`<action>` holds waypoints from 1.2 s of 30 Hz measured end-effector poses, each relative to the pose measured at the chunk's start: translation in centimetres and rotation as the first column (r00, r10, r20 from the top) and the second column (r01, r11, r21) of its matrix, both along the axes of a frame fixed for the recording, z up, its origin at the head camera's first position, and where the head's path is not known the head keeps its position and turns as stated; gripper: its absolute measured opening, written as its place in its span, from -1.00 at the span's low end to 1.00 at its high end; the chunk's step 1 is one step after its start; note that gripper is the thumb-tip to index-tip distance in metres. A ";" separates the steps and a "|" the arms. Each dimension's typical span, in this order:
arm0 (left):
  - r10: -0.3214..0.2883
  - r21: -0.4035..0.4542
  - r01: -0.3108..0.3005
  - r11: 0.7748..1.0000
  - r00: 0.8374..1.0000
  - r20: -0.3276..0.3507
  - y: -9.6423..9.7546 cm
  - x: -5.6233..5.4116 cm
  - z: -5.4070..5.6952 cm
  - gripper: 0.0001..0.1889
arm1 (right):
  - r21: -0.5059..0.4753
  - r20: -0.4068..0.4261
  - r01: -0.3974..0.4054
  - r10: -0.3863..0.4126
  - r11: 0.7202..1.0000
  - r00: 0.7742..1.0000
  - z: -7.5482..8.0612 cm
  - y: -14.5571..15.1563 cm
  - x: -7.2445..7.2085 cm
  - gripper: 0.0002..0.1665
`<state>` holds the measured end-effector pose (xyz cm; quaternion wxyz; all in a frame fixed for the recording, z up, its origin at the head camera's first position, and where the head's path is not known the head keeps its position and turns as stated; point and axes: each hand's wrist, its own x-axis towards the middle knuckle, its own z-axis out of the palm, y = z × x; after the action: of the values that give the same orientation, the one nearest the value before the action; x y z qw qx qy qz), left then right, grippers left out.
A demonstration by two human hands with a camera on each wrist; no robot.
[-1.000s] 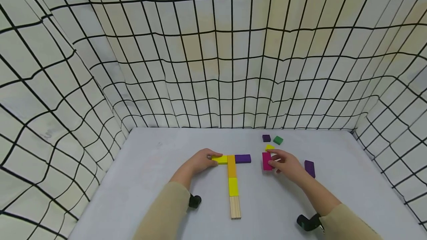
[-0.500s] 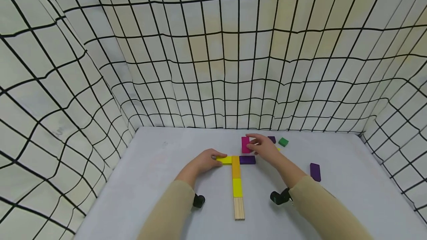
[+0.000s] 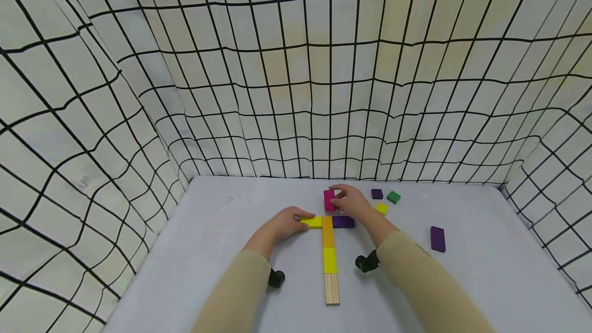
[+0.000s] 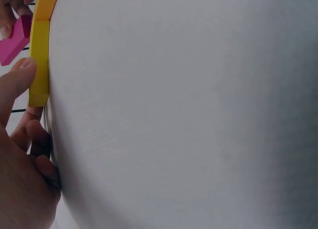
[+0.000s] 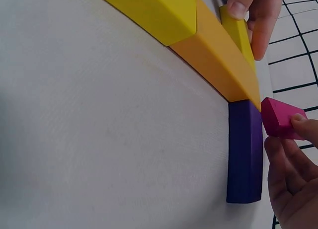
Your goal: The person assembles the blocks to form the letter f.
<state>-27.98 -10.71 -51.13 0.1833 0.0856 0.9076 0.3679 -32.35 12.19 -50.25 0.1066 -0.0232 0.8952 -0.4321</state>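
Note:
Between its thumb and fingers, my right hand [image 3: 352, 204] pinches a pink block [image 3: 329, 200] just beyond the far end of an orange block [image 3: 327, 233]. My left hand [image 3: 283, 224] holds the yellow block [image 3: 313, 223] that butts against the orange block's left side. A purple block [image 3: 344, 222] lies against its right side. Nearer me, another yellow block [image 3: 329, 261] and a plain wood block [image 3: 332, 289] continue the line. In the right wrist view the pink block [image 5: 282, 118] is close to the corner where orange and purple meet; I cannot tell whether it touches.
Right of the line lie a small dark purple block [image 3: 376, 193], a green block [image 3: 393, 197], a yellow block [image 3: 381, 208] and, farther right, a purple block [image 3: 438, 239]. Black netting [image 3: 314, 86] over pale walls surrounds the white table [image 3: 194, 251] at back and sides.
My right hand has carried the pink block from right of the purple block, leftward and away from me, to beyond the orange block. My left hand stays on the yellow block.

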 end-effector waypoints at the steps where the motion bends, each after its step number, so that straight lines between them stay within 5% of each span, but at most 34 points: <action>1: -0.002 -0.001 0.002 1.000 1.000 0.001 0.0 0.0 0.0 -0.68 | 0.010 0.007 0.008 -0.008 1.000 1.000 -0.1 -0.1 -0.1 -0.47; 18: -0.016 0.009 0.016 1.000 1.000 -0.013 0.0 0.2 0.1 -0.67 | 0.069 0.041 -0.007 0.004 0.998 0.999 -0.6 -0.7 0.0 -0.48; 36: -0.010 0.041 0.011 0.999 1.000 -0.018 -0.1 0.2 0.0 -0.66 | 0.175 0.031 -0.112 0.108 0.978 0.994 -0.8 -0.7 0.3 -0.48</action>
<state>-27.75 -10.76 -51.12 0.1755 0.0975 0.9009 0.3848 -32.04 11.50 -51.02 0.1414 -0.0585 0.9262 -0.3446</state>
